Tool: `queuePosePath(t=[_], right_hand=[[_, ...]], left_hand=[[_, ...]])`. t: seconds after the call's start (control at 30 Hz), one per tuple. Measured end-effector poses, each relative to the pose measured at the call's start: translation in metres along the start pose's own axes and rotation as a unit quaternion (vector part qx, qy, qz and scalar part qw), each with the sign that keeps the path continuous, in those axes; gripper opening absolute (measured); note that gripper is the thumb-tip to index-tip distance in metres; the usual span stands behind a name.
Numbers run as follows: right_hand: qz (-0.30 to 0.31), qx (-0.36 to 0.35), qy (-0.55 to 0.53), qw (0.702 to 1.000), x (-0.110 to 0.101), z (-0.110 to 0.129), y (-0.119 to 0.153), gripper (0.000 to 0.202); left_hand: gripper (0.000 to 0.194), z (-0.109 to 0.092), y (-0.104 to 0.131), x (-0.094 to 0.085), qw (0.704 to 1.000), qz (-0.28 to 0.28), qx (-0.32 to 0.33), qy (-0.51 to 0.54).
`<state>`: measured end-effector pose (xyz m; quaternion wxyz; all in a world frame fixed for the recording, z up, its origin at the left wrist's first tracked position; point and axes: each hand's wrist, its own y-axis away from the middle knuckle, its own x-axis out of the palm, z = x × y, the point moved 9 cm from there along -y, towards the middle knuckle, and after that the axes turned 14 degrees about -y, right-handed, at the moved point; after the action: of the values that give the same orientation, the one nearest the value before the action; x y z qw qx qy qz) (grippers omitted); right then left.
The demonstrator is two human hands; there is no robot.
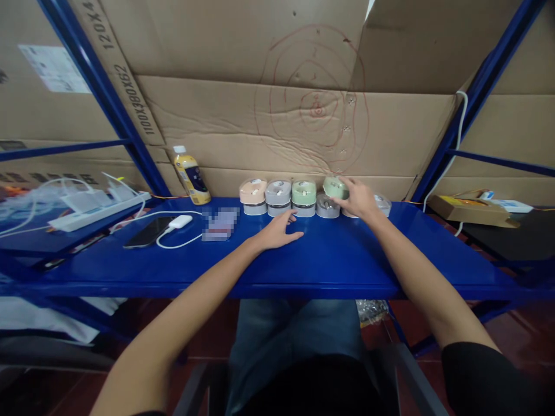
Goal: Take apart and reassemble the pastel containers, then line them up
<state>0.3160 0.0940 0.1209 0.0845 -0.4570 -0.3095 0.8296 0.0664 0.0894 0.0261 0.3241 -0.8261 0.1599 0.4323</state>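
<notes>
My right hand [359, 198] grips a green lidded container [335, 186], tilted a little, over a grey container [327, 206] at the back of the blue table. Farther right, partly behind that hand, is another pale container [382, 204]. My left hand [280, 231] lies low over the table with fingers apart and nothing in it. Just behind it stand stacks of similar clear-lidded containers: a peach one [253, 191] on the left, a grey one [278, 192] in the middle and a green one [304, 193] on the right.
A yellow drink bottle [192, 175] stands at the back left. Before it lie a black phone [148, 232], a white charger with cable [180, 222] and a blurred-out item [220, 224]. A power strip [97, 211] is farther left. Cardboard [208, 115] backs the blue table [329, 266].
</notes>
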Motion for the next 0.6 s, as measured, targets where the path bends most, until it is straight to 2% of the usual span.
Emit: queuePosePath(t=[0.07, 0.13, 0.2, 0.27, 0.37, 0.43, 0.5, 0.6], right_hand=[[-0.005, -0.025, -0.104, 0.994, -0.019, 0.001, 0.007, 0.077], [0.061, -0.035, -0.237, 0.969, -0.019, 0.008, 0.017, 0.079], [0.172, -0.028, -0.34, 0.924, -0.001, 0.024, 0.029, 0.079], [0.276, -0.018, -0.391, 0.878, 0.022, 0.042, 0.044, 0.077], [0.351, -0.026, -0.42, 0.837, 0.047, 0.063, 0.059, 0.078], [0.369, -0.037, -0.422, 0.827, 0.055, 0.068, 0.063, 0.086], [0.383, -0.046, -0.406, 0.829, 0.06, 0.067, 0.065, 0.095], [0.382, -0.06, -0.354, 0.852, 0.07, 0.064, 0.067, 0.109]], left_hand=[[0.082, 0.004, -0.002, -0.004, 0.997, -0.016, -0.012, 0.074], [0.087, 0.006, -0.005, -0.006, 0.987, -0.005, -0.017, 0.16], [0.09, 0.005, -0.005, -0.006, 0.975, 0.029, -0.012, 0.221], [0.092, 0.001, -0.002, -0.005, 0.969, 0.073, -0.005, 0.237], [0.087, -0.007, 0.005, -0.005, 0.971, 0.123, 0.01, 0.205], [0.088, -0.012, 0.007, -0.006, 0.975, 0.124, 0.025, 0.181], [0.098, -0.017, 0.007, -0.007, 0.984, 0.099, 0.038, 0.146], [0.115, -0.023, 0.005, -0.005, 0.996, 0.044, 0.057, 0.055]])
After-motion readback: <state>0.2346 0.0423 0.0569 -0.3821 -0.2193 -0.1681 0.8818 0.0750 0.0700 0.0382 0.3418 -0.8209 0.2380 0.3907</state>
